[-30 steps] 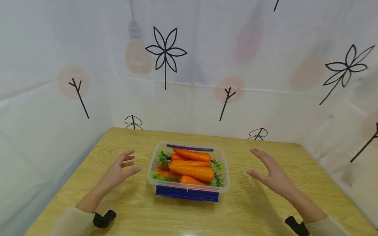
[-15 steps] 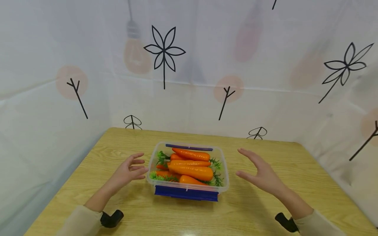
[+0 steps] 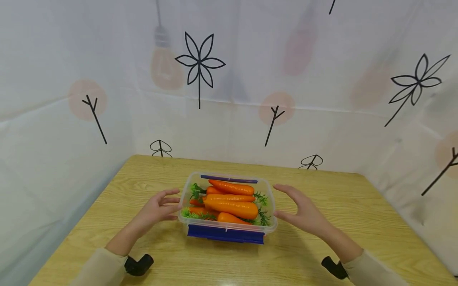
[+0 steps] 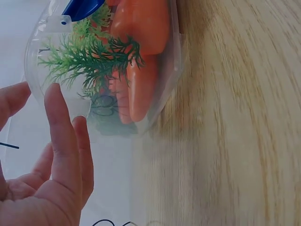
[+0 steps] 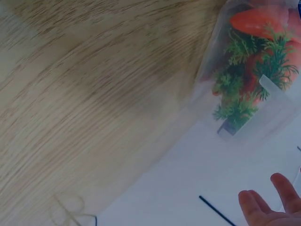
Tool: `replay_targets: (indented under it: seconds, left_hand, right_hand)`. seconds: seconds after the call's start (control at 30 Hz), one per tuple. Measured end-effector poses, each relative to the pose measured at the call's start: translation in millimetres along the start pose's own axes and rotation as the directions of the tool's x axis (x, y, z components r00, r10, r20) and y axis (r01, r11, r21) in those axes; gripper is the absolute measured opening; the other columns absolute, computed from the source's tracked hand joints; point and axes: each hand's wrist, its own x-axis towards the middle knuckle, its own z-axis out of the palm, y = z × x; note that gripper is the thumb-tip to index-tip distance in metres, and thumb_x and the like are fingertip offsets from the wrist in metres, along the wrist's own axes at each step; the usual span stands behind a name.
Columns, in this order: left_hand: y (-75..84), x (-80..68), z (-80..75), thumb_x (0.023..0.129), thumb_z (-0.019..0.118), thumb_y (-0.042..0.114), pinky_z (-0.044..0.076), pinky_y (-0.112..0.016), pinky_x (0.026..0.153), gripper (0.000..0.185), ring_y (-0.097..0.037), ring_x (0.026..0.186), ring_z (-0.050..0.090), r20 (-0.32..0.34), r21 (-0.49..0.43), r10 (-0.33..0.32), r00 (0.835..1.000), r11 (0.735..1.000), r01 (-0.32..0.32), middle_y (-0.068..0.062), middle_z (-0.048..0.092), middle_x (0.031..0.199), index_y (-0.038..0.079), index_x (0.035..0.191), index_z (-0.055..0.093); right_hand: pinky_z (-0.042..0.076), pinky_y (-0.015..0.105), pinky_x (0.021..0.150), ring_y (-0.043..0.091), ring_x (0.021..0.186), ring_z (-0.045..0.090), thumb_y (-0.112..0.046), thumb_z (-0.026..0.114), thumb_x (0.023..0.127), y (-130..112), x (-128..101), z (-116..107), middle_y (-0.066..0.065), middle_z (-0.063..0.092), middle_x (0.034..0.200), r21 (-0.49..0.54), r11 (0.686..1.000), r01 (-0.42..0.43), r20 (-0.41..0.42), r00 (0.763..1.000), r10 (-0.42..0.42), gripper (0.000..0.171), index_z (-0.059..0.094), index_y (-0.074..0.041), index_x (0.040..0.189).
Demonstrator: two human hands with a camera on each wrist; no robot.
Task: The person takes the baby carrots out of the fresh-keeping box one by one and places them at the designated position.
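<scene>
A clear plastic food container with blue locking flaps stands on the table, its top uncovered. Several orange carrots with green feathery tops fill it. My left hand is at the container's left side, fingers loosely bent and fingertips right at the rim. In the left wrist view, the fingers overlap the clear end wall. My right hand is at the right side, thumb and fingers spread apart, tips close to the rim. The right wrist view shows its fingertips below the container's end.
The wood-grain table extends around the container on all sides. A white curtain printed with flowers and light bulbs hangs behind and along both sides. Each wrist carries a black strap mount.
Both hands have moved inward toward the container, the left one rightward and the right one leftward by a larger distance. The container and carrots have stayed in place.
</scene>
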Motion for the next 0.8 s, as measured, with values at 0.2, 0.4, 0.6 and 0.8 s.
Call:
replay_targets:
  seconds: [0.2, 0.4, 0.6, 0.8]
  left_hand:
    - [1.4, 0.8, 2.0, 0.087, 0.067, 0.02, 0.051, -0.039, 0.079, 0.062, -0.029, 0.103, 0.057, -0.002, -0.01, -0.023, 1.0, 1.0, 0.023, -0.027, 0.044, 0.13, 0.001, 0.138, 0.037]
    - [2.5, 1.1, 2.5, 0.088, 0.064, 0.017, 0.051, -0.038, 0.081, 0.058, -0.028, 0.104, 0.057, 0.005, -0.023, -0.036, 0.999, 0.999, 0.036, -0.027, 0.043, 0.132, 0.004, 0.138, 0.039]
    - [1.9, 0.8, 2.3, 0.088, 0.065, 0.018, 0.05, -0.038, 0.082, 0.061, -0.027, 0.107, 0.055, 0.015, -0.049, -0.039, 0.999, 0.998, 0.04, -0.026, 0.04, 0.134, 0.005, 0.14, 0.037]
    - [2.2, 0.4, 3.3, 0.088, 0.064, 0.016, 0.05, -0.038, 0.082, 0.058, -0.027, 0.107, 0.055, 0.006, -0.057, -0.045, 0.999, 0.997, 0.045, -0.026, 0.041, 0.134, 0.004, 0.139, 0.038]
  right_hand:
    - [0.039, 0.054, 0.092, 0.031, 0.121, 0.043, -0.017, 0.076, 0.077, -3, 6, 8, 0.008, 0.048, 0.134, 0.013, 0.996, 0.092, 0.034, 0.995, -0.093, 0.063, 0.048, -0.009, 0.133]
    - [0.042, 0.047, 0.092, 0.024, 0.117, 0.048, -0.016, 0.076, 0.078, -2, 14, 15, 0.004, 0.053, 0.127, 0.029, 0.976, 0.214, 0.065, 0.974, -0.215, 0.056, 0.052, -0.011, 0.129]
    - [0.045, 0.044, 0.089, 0.021, 0.113, 0.051, -0.011, 0.076, 0.077, -4, 24, 21, 0.005, 0.057, 0.122, 0.1, 0.959, 0.266, 0.128, 0.952, -0.278, 0.053, 0.054, -0.006, 0.125]
    - [0.046, 0.047, 0.086, 0.028, 0.107, 0.054, -0.004, 0.075, 0.077, -12, 35, 22, 0.005, 0.058, 0.118, 0.148, 0.962, 0.231, 0.225, 0.939, -0.26, 0.047, 0.057, -0.005, 0.121]
